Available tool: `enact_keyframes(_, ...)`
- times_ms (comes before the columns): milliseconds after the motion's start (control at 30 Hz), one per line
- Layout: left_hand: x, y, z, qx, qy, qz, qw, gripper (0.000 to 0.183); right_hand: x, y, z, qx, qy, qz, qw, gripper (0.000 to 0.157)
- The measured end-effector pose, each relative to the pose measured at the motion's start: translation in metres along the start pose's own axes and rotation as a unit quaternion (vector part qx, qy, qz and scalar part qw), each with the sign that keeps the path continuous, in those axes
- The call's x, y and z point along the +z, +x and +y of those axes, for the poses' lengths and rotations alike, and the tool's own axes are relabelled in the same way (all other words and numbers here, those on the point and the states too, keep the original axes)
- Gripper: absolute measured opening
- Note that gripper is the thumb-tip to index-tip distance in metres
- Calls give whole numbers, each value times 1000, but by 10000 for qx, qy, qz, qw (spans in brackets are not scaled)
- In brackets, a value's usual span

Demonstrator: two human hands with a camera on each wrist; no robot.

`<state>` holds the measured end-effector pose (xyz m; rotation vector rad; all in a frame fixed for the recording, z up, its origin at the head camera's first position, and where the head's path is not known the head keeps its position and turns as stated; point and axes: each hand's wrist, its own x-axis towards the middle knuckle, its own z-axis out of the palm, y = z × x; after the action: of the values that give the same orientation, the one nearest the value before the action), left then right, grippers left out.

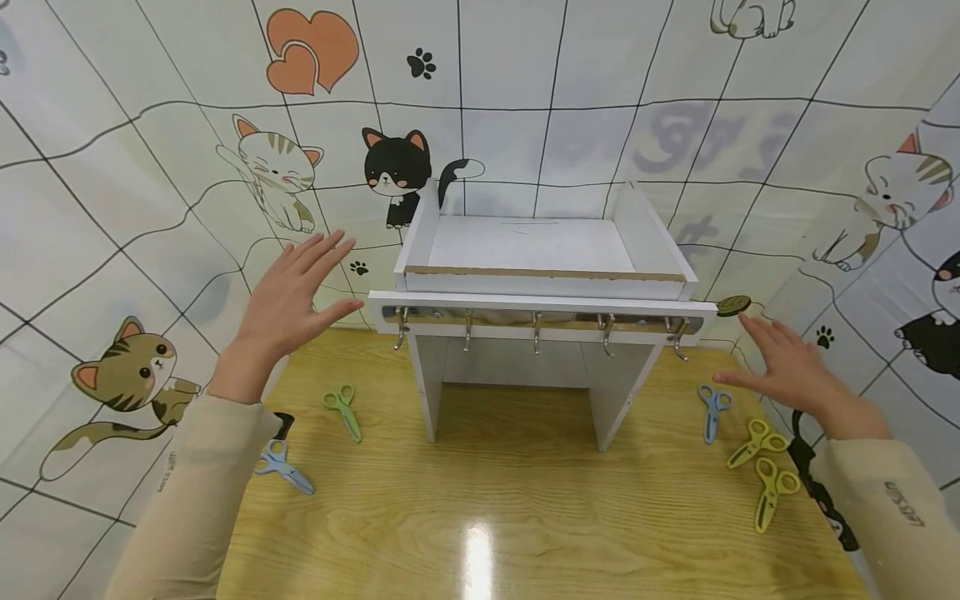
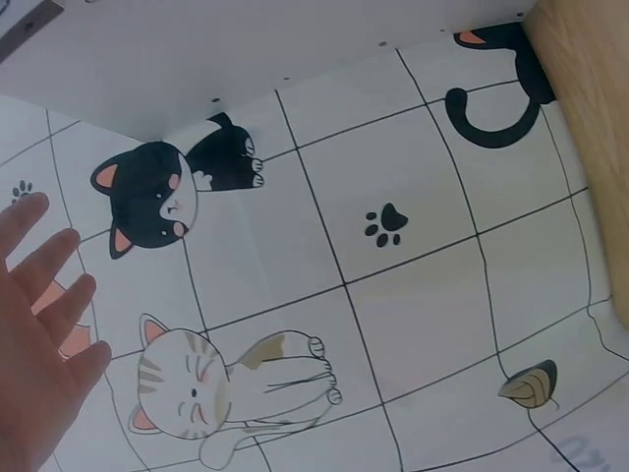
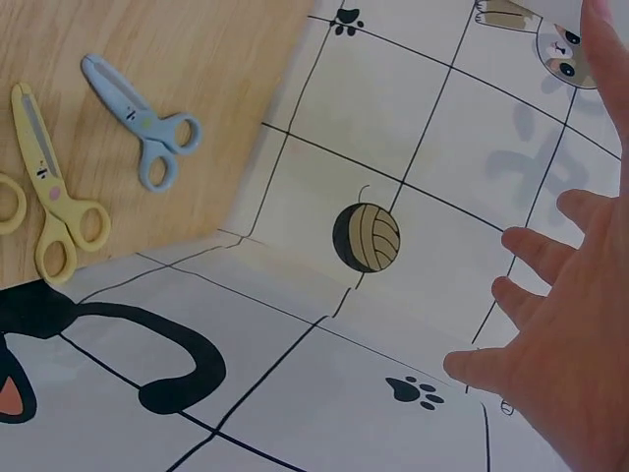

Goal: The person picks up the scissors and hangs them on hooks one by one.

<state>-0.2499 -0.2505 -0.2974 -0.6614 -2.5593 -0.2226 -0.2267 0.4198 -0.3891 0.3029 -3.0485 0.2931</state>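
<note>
A small white shelf unit (image 1: 517, 287) stands on the wooden table, with a metal rail bearing several hooks (image 1: 536, 332) across its front. My left hand (image 1: 288, 296) is raised beside the rail's left end, fingers spread and holding nothing. Off the rail's right end, my right hand (image 1: 795, 371) is held up with its fingers apart, also with nothing in it. In the left wrist view the left hand (image 2: 44, 334) shows at the left edge, below the unit's white side panel (image 2: 256, 49). The right wrist view has the right hand (image 3: 560, 305) with splayed fingers.
Green scissors (image 1: 345, 412) and blue scissors (image 1: 285, 468) lie on the table's left side. On its right are another pair of blue scissors (image 1: 712, 410) and two yellow pairs (image 1: 772, 496). A cat-patterned cloth (image 1: 502, 75) hangs behind and at both sides.
</note>
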Motion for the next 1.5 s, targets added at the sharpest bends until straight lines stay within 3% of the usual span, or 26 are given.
enact_keyframes(500,-10,13,25,787,-541,675,9931,76,24,-10,11,-31,185,-131,9997,105)
enact_keyframes(800,-16,18,45,1439,-1179,1116,9762,73,42,-23,15,-55,351,-227,9991,102)
enact_keyframes(933,-16,21,55,1757,-1421,1190,9668,72,49,-27,18,73,398,-358,9985,102)
enact_keyframes(1067,-14,23,62,2011,-1647,1226,9578,70,57,-30,22,-8,276,-203,9994,104)
enact_keyframes(1167,-12,24,66,2129,-1774,1276,9523,66,62,-33,24,-94,300,-83,9995,104)
enact_keyframes(1333,-7,24,71,2224,-1944,1319,9462,59,66,-38,24,-28,475,-254,9985,105)
enact_keyframes(1500,-3,24,72,2234,-1980,1298,9455,49,70,-42,25,33,606,-381,9974,103)
